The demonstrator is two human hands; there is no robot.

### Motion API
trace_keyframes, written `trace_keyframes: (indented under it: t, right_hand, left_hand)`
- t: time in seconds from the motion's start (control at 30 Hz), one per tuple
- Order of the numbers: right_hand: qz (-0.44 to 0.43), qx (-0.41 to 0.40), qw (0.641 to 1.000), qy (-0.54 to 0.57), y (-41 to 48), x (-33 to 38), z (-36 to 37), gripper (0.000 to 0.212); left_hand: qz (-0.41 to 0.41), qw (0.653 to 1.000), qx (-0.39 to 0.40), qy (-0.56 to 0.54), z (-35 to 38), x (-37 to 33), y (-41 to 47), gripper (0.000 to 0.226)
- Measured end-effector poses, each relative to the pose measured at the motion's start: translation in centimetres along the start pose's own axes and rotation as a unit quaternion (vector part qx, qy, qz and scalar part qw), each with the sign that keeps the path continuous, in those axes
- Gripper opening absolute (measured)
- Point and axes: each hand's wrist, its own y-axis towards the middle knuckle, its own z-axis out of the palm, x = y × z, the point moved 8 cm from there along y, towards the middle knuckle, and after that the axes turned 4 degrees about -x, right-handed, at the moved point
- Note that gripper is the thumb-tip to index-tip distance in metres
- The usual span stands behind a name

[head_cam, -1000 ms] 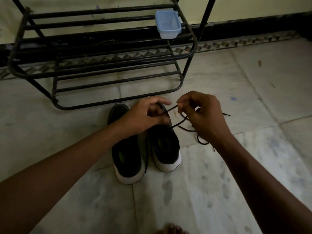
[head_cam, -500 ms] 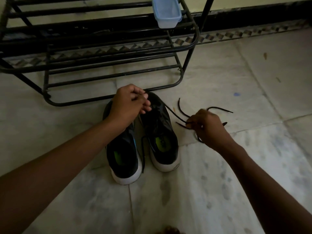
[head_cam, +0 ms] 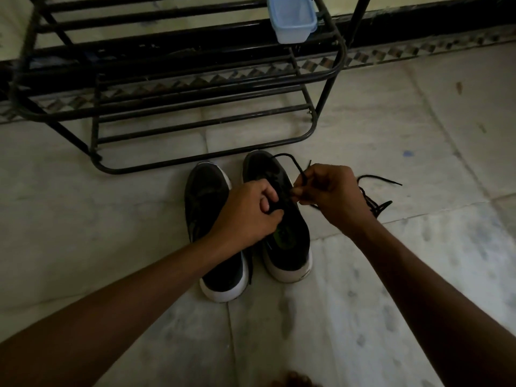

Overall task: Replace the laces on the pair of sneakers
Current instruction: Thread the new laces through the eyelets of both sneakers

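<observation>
Two black sneakers with white soles stand side by side on the floor, toes away from me: the left sneaker (head_cam: pixel 208 202) and the right sneaker (head_cam: pixel 287 247). My left hand (head_cam: pixel 251 210) grips the right sneaker at its tongue and eyelet area. My right hand (head_cam: pixel 326 194) pinches a black lace (head_cam: pixel 290 160) just right of that shoe; the lace loops up over the toe. More black lace (head_cam: pixel 374 196) trails on the floor to the right of my right hand.
A black metal shoe rack (head_cam: pixel 195 107) stands on the floor just beyond the sneakers' toes. A pale blue plastic box (head_cam: pixel 291 19) sits on its upper shelf at the right. Marble floor tiles (head_cam: pixel 418 275) spread all around. My toes (head_cam: pixel 293 381) show at the bottom edge.
My left hand moved from the left sneaker's toe onto the right sneaker. My right hand moved left, back to the right shoe with the lace, which now loops over the toe.
</observation>
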Motion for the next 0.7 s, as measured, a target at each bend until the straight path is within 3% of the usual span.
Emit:
trace_keyframes:
  t: [0.23, 0.33, 0.53, 0.63, 0.7]
  right_hand:
    - [-0.058, 0.019, 0.992, -0.111, 0.1, 1.5, 0.3, 0.009]
    - [-0.133, 0.042, 0.968, -0.208, 0.0, 3.1, 1.1, 0.013]
    - [-0.259, 0.084, 0.919, -0.284, 0.0, 5.6, 2.4, 0.011]
    - [-0.261, 0.084, 0.916, -0.294, 0.2, 5.4, 3.0, 0.009]
    - [-0.216, 0.069, 0.933, -0.280, 1.0, 4.7, 2.6, 0.005]
  left_hand:
    - [-0.053, 0.997, -0.018, -0.050, 0.6, 0.7, 0.4, 0.011]
    - [-0.077, 0.994, -0.019, -0.071, 0.6, 1.0, 0.5, 0.014]
    - [-0.087, 0.994, -0.022, -0.069, 0.6, 0.8, 0.5, 0.009]
    - [-0.087, 0.994, -0.030, -0.062, 0.6, 0.8, 0.4, 0.012]
    - [-0.090, 0.993, -0.039, -0.057, 0.4, 0.9, 0.4, 0.013]
